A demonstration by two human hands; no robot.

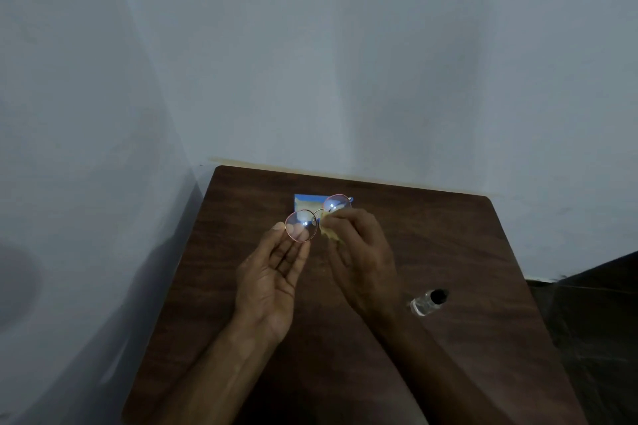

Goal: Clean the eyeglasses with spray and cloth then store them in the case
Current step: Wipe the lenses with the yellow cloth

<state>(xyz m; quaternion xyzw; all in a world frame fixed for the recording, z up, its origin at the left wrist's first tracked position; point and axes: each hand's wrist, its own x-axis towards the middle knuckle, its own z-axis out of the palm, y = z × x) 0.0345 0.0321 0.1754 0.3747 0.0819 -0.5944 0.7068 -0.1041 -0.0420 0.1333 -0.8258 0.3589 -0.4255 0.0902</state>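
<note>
Head view, nearest first: two forearms reach over the table [448, 373]. To the right stands the spray [428, 301], upright and well apart from both hands. Farther out, the left hand [272, 281] pinches the glasses [312, 219] at the outer rim of one lens and holds them above the table. The right hand [362, 254] clamps the cloth [330, 230] against the other lens. Beyond the glasses lies the blue case [303, 202], partly hidden. Judging from this, spraying seems done and wiping is underway; storing the glasses in the case remains.
</note>
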